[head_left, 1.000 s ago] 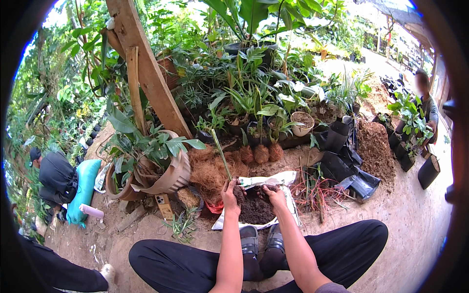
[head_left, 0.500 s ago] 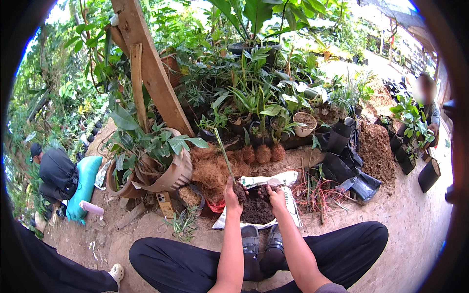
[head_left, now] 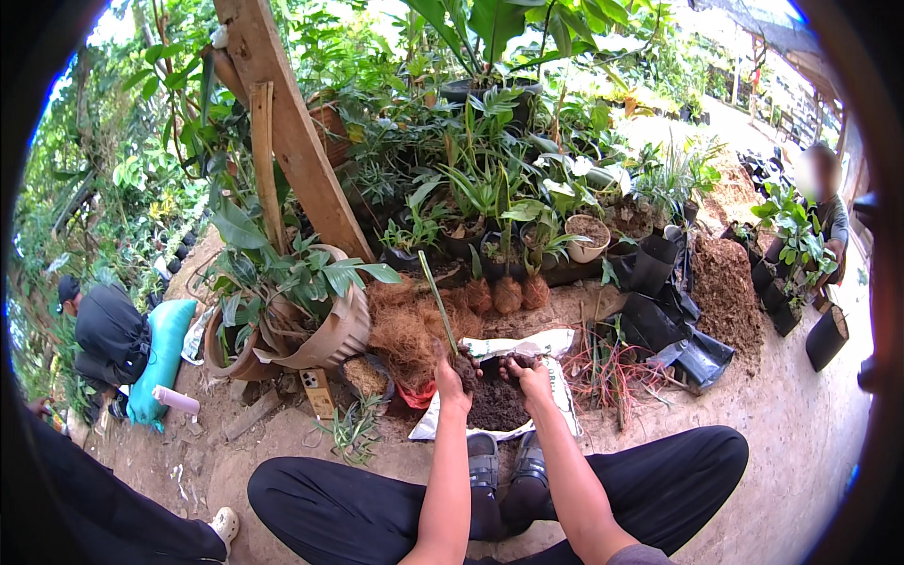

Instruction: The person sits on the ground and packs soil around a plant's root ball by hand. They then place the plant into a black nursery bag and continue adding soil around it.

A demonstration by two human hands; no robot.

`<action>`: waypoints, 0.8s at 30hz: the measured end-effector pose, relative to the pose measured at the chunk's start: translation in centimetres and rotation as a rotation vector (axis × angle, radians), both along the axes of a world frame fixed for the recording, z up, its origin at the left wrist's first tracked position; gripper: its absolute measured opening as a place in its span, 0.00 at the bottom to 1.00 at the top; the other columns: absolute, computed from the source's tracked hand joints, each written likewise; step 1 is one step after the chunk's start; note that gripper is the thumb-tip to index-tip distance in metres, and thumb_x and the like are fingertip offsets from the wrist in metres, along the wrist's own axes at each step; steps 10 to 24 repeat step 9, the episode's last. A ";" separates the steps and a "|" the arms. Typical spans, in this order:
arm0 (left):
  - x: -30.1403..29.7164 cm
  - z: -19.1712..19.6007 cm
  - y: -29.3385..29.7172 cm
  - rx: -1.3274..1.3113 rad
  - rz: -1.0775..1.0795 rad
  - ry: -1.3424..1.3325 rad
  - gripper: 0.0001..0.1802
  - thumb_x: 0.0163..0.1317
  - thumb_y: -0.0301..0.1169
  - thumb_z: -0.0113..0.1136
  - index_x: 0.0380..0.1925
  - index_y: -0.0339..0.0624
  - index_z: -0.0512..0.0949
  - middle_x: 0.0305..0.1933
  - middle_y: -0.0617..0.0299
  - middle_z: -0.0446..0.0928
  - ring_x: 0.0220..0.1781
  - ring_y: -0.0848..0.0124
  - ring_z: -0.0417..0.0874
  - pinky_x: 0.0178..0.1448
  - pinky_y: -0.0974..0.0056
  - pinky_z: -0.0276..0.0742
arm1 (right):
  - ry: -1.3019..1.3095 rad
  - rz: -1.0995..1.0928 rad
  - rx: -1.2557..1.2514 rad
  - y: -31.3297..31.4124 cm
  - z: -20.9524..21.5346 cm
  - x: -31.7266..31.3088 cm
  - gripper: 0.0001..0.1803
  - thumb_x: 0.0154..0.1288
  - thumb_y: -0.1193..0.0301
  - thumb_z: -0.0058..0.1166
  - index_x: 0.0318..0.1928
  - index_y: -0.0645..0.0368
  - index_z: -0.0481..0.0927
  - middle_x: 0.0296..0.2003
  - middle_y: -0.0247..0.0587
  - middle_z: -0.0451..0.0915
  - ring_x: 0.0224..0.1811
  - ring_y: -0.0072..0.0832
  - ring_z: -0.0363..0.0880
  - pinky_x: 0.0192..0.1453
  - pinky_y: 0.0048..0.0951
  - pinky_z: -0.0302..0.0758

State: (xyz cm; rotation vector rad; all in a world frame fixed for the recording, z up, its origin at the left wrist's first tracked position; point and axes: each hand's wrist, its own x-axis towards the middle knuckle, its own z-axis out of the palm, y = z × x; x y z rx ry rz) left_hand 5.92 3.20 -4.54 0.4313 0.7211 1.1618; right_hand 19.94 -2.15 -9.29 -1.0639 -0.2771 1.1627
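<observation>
My left hand is closed around the lower end of a bare green stem cutting, which leans up and to the left. A dark soil clump is packed about its base, against the fingers. Across from it, my right hand has curled, dirty fingers with dark soil in them. Both hands are above a heap of dark potting soil on a white printed sack. The stem's lowest end is hidden by soil and fingers.
Coconut fibre lies beyond the sack, near a large clay-coloured pot. A phone leans at the left. Reddish roots and black plastic bags lie right. Other people are at both sides; potted plants crowd behind.
My left hand and the stem cutting have shifted slightly right, the stem's base a little lower. My right hand's fingers have moved slightly; it stays over the soil.
</observation>
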 end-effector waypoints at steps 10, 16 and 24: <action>0.2 -1.2 0.0 -0.090 0.032 -0.062 0.43 0.61 0.73 0.41 0.48 0.41 0.77 0.30 0.60 0.78 0.29 0.68 0.81 0.30 0.57 0.80 | -0.021 -0.014 0.046 0.1 0.3 -0.1 0.11 0.68 0.80 0.54 0.49 0.69 0.76 0.38 0.43 0.83 0.36 0.29 0.83 0.42 0.27 0.81; 0.2 -1.2 0.0 -0.090 0.032 -0.062 0.43 0.61 0.73 0.41 0.48 0.41 0.77 0.30 0.60 0.78 0.29 0.68 0.81 0.30 0.57 0.80 | -0.021 -0.014 0.046 0.1 0.3 -0.1 0.11 0.68 0.80 0.54 0.49 0.69 0.76 0.38 0.43 0.83 0.36 0.29 0.83 0.42 0.27 0.81; 0.2 -1.2 0.0 -0.090 0.032 -0.062 0.43 0.61 0.73 0.41 0.48 0.41 0.77 0.30 0.60 0.78 0.29 0.68 0.81 0.30 0.57 0.80 | -0.021 -0.014 0.046 0.1 0.3 -0.1 0.11 0.68 0.80 0.54 0.49 0.69 0.76 0.38 0.43 0.83 0.36 0.29 0.83 0.42 0.27 0.81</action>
